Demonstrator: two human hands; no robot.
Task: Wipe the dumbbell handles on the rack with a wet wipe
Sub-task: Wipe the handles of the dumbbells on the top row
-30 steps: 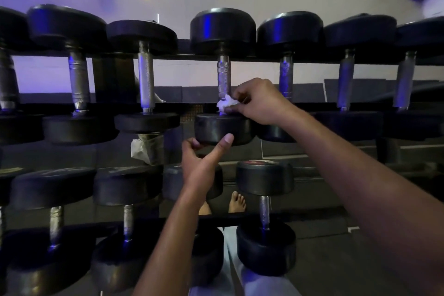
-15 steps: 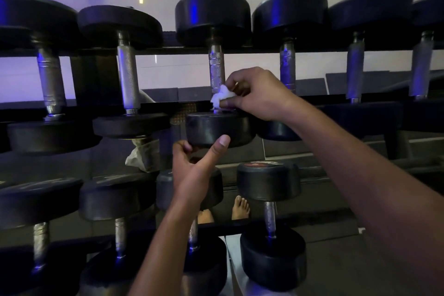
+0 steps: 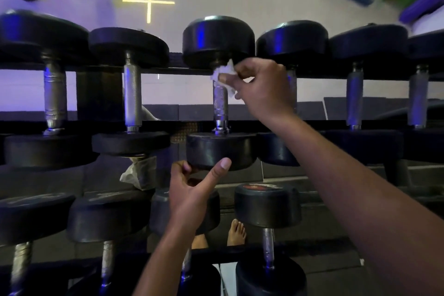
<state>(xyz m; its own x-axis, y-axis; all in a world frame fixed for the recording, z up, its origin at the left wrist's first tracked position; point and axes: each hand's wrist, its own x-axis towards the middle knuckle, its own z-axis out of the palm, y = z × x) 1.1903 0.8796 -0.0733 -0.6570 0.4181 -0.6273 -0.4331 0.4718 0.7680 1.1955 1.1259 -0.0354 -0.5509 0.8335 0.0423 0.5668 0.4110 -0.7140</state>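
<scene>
Dumbbell handle (image 3: 220, 106) on the upper rack (image 3: 312, 125) tier: right hand (image 3: 262, 89) pinches the wet wipe (image 3: 222, 72) against its top end, w/ the far head just above the knuckles. Left hand (image 3: 192, 190) grips the near head (image 3: 221, 150) from below, thumb up the front.
</scene>
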